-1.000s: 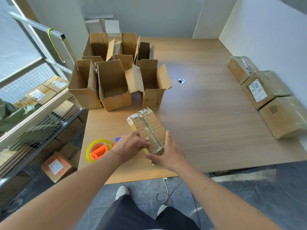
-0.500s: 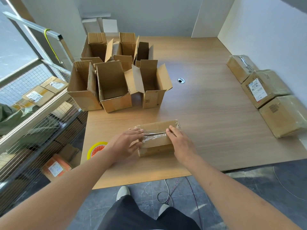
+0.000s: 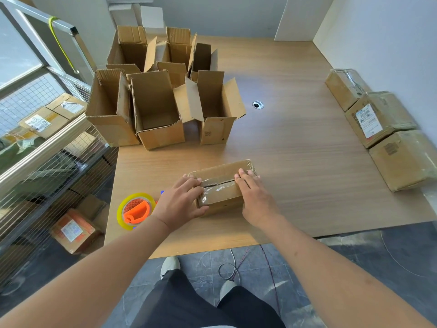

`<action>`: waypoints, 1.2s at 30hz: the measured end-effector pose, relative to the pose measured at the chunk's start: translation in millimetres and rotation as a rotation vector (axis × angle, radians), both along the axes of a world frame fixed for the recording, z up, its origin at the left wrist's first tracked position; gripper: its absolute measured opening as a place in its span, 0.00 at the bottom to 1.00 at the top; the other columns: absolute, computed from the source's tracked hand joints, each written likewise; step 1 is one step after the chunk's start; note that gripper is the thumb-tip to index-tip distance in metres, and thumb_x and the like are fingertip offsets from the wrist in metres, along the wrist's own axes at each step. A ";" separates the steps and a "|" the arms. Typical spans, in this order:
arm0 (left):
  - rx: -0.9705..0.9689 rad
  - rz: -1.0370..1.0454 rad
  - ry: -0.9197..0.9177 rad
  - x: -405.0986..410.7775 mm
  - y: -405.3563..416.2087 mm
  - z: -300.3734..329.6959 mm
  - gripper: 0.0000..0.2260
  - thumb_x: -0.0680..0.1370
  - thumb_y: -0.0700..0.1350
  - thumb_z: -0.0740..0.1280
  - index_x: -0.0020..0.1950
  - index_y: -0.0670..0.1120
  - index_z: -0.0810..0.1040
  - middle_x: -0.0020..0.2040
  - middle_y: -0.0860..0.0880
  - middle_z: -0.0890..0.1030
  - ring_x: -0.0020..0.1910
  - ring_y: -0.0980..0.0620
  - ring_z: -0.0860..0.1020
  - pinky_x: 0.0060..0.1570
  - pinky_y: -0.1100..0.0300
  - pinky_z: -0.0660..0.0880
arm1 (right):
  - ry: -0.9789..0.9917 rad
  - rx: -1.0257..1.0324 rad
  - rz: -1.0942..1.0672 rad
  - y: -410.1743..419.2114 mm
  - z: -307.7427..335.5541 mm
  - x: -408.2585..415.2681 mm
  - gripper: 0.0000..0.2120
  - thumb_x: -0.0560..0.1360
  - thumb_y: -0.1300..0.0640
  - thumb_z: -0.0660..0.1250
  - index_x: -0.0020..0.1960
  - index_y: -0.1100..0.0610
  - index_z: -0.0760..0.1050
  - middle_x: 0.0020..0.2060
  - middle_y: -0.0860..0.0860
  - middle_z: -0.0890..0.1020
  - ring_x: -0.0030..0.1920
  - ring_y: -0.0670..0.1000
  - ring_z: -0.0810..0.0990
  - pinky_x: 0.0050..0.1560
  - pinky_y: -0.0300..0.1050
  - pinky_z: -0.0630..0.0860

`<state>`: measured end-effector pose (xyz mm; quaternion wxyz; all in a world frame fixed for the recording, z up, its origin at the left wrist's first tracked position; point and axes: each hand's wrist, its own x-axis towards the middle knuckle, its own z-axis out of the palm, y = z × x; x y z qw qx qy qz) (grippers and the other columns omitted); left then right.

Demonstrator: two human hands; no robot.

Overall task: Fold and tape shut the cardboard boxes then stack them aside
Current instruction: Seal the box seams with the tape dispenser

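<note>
Head view: both hands pressing on taped box

Head view, fingers first. Left hand (image 3: 181, 204) lies flat on the left end of the small box (image 3: 221, 185), fingers (image 3: 191, 183) nearly straight and spread across the top, thumb down along the near left side. Right hand (image 3: 255, 197) covers the right end, fingers straight, tips on the top by the taped seam. Neither hand curls round anything; both press on the cardboard.

Small box sits on the table (image 3: 295, 162) near the front edge, flaps closed, a clear tape strip (image 3: 217, 183) along the centre seam with a dark gap showing under it.

Tape roll (image 3: 136, 210), yellow with an orange dispenser core, lies on the table just left of the left wrist; a blue bit beside it is too hidden to identify.

Open boxes (image 3: 156, 110) cluster at the back left of the table, flaps up, crowded against each other. Three taped boxes (image 3: 378, 119) line the right edge along the wall, two showing labels. A cable grommet (image 3: 258, 105) sits mid-table.

Left of the table, a wire mesh rack (image 3: 47, 162) holds more labelled parcels. Below, dark trousers, pale shoes and loose cables on the floor.
</note>
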<state>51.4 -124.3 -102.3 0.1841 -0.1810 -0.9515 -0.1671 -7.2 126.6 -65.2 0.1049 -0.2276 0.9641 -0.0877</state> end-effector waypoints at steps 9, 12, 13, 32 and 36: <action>-0.059 -0.038 0.022 14.3 7.0 -2.3 0.23 0.77 0.60 0.68 0.58 0.42 0.82 0.63 0.42 0.80 0.60 0.39 0.75 0.66 0.47 0.72 | 0.014 0.190 0.091 7.2 -4.2 -7.7 0.46 0.76 0.60 0.66 0.83 0.54 0.40 0.83 0.49 0.39 0.82 0.55 0.36 0.80 0.53 0.34; -0.083 -0.004 0.013 20.1 13.6 0.9 0.23 0.75 0.60 0.68 0.58 0.42 0.82 0.62 0.42 0.80 0.59 0.40 0.76 0.65 0.46 0.74 | 0.029 0.245 0.095 1.9 -8.0 -6.1 0.48 0.76 0.60 0.66 0.83 0.55 0.36 0.82 0.50 0.34 0.81 0.58 0.33 0.80 0.58 0.34; -0.097 0.018 -0.006 20.8 16.4 2.3 0.23 0.75 0.60 0.69 0.58 0.43 0.82 0.62 0.43 0.80 0.59 0.40 0.76 0.63 0.46 0.75 | 0.034 0.244 0.081 -2.7 -8.9 -3.9 0.48 0.76 0.61 0.66 0.83 0.56 0.36 0.82 0.51 0.34 0.81 0.59 0.33 0.80 0.59 0.36; -0.046 -0.119 -0.102 35.7 -2.2 28.3 0.15 0.82 0.49 0.64 0.64 0.48 0.82 0.50 0.47 0.76 0.47 0.44 0.75 0.47 0.52 0.75 | -0.059 -0.221 0.110 -25.8 -9.6 31.8 0.43 0.75 0.30 0.65 0.80 0.53 0.58 0.82 0.47 0.50 0.81 0.45 0.38 0.70 0.58 0.74; -0.064 -0.155 -0.043 23.9 -8.6 25.9 0.12 0.81 0.50 0.65 0.59 0.51 0.85 0.45 0.48 0.76 0.43 0.46 0.75 0.44 0.60 0.66 | 0.084 -0.130 0.216 -26.0 -18.0 31.1 0.41 0.78 0.33 0.60 0.80 0.61 0.60 0.82 0.57 0.56 0.83 0.57 0.50 0.63 0.58 0.80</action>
